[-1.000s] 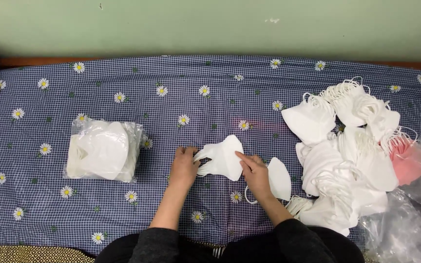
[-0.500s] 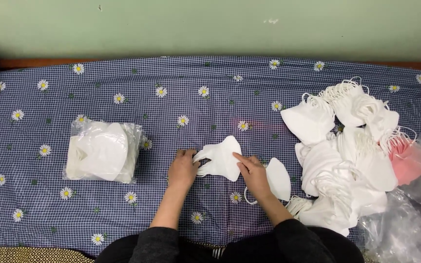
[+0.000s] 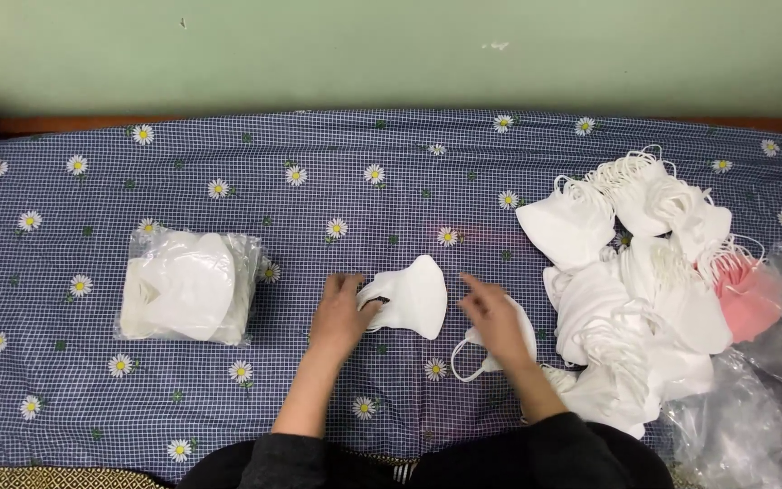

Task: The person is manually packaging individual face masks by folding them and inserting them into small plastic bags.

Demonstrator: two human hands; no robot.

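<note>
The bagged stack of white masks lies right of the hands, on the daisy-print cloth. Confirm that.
Not quite. In the head view the bagged stack of white masks lies left of the hands, beyond the left hand. It does lie on the daisy-print cloth; the loose mask pile is on the right.
</note>
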